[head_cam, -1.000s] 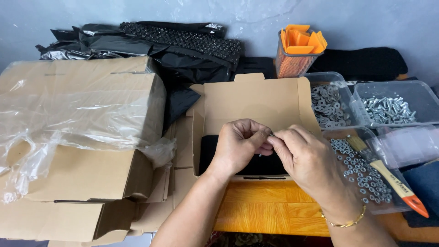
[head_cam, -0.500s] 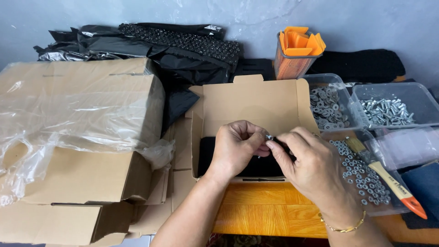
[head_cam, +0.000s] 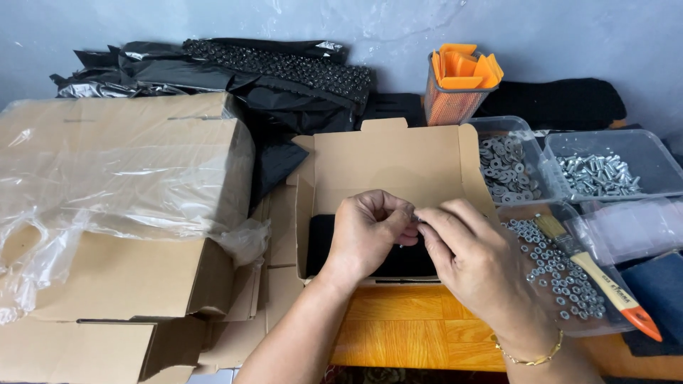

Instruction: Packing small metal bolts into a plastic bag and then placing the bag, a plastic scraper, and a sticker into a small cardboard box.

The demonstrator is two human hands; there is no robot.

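My left hand [head_cam: 371,233] and my right hand [head_cam: 475,260] meet over a small open cardboard box [head_cam: 388,160] that has a black pad [head_cam: 321,242] in its bottom. The fingertips of both hands pinch a small metal screw [head_cam: 415,216] between them; it is mostly hidden by the fingers. A thin gold bracelet [head_cam: 530,355] is on my right wrist. The box rests on an orange wooden table [head_cam: 405,331].
To the right are clear plastic tubs of washers [head_cam: 506,165], screws [head_cam: 599,174] and nuts [head_cam: 563,277], and a brush with an orange handle [head_cam: 596,276]. A large plastic-covered carton [head_cam: 121,171] fills the left. Black bags [head_cam: 270,71] and an orange mesh holder [head_cam: 459,85] stand behind.
Both hands stay together over the box. The fingers have shifted slightly, working the small metal piece between the fingertips.
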